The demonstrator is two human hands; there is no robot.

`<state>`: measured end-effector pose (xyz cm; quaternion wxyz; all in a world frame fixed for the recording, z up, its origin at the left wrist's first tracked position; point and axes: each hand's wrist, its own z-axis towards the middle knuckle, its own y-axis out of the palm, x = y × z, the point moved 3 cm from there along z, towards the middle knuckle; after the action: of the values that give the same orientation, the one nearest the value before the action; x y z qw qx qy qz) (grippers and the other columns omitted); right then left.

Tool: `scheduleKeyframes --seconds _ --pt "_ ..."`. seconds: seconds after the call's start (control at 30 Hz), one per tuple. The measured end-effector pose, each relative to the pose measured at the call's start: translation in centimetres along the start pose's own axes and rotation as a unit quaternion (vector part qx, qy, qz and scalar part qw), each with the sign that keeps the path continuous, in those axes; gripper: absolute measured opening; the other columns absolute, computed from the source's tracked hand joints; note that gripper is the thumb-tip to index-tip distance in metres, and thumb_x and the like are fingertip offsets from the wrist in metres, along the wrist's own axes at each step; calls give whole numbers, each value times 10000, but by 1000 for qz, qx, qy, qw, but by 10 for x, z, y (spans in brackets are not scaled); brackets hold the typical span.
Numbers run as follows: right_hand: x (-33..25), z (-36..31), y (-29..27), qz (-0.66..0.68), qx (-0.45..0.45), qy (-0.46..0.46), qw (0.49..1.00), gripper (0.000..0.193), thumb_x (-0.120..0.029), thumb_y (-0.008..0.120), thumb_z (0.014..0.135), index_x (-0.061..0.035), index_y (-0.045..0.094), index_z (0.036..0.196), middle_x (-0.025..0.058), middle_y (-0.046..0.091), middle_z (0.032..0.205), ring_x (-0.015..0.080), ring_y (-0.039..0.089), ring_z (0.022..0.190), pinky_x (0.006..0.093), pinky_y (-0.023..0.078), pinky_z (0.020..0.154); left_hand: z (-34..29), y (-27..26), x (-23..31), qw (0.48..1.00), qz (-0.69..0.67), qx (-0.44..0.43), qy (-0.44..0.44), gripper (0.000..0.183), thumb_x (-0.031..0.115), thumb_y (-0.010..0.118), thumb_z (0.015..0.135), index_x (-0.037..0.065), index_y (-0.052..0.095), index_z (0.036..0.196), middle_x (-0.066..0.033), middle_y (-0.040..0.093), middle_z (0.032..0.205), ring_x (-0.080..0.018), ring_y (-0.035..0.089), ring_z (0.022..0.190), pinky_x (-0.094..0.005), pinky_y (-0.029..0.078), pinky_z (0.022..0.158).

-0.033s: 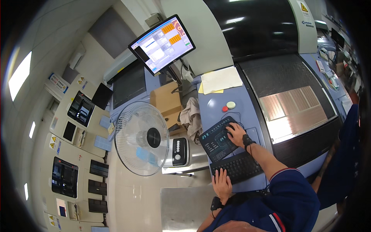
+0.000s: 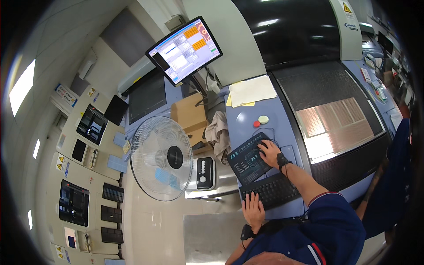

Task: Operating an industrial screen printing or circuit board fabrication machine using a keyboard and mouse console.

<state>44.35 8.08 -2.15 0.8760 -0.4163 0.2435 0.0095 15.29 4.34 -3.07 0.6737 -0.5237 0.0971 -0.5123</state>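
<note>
While our left hand (image 2: 253,213) lies palm down, fingers slightly parted, the black rectangular keyboard (image 2: 276,191) sits beneath its fingertips and extends rightward. Our right hand (image 2: 268,155), arm stretched forward, curves over the black, pale-printed mat (image 2: 244,166) spreading left of its fingers; we cannot tell whether they grip anything.

Ceiling lights (image 2: 23,87) glow above a pale floor (image 2: 152,232)

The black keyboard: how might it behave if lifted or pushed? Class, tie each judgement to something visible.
The black keyboard is probably stiff, its long edges looking straight. It seems unlikely to roll, lying flat and broad. A push might meet slight drag from the left hand resting on it.
</note>
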Motion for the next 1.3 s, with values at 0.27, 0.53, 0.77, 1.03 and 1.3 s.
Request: scheduleKeyframes --seconds 0.27,0.53,0.77,1.03,1.3 --pt "5 5 2 6 1 5 1000 390 -136 704 892 -66 619 1266 205 561 1339 397 558 1232 474 488 1064 5 1 -2 1000 21 -2 10 355 204 592 1006 68 699 1316 -101 635 1445 -336 531 1395 -513 363 1166" --pt "6 8 3 4 10 -5 1000 392 -128 707 883 -70 622 1261 202 564 1341 404 566 1224 481 501 1052 10 1 -1 1000 20 -10 1 368 206 584 1006 68 689 1330 -101 630 1449 -332 519 1405 -514 355 1172" --pt "3 5 2 2 7 -4 1000 405 -128 717 869 -79 622 1259 197 564 1331 405 567 1222 484 501 1051 7 -2 0 1000 16 -11 4 361 197 585 1004 58 688 1322 -113 625 1452 -342 514 1409 -527 361 1167" --pt "17 -1 11 -9 22 -6 1000 435 -145 727 859 -76 631 1278 207 562 1356 421 560 1250 494 491 1073 7 4 4 1000 6 -26 -5 379 188 549 1018 42 668 1346 -125 600 1484 -342 476 1443 -511 298 1204" --pt "-3 16 -40 128 79 61 987 350 -166 662 947 -23 628 1265 204 608 1328 409 566 1258 466 479 1057 14 2 -4 999 30 -19 11 376 178 544 1025 49 652 1361 -124 585 1498 -344 463 1452 -522 314 1196"
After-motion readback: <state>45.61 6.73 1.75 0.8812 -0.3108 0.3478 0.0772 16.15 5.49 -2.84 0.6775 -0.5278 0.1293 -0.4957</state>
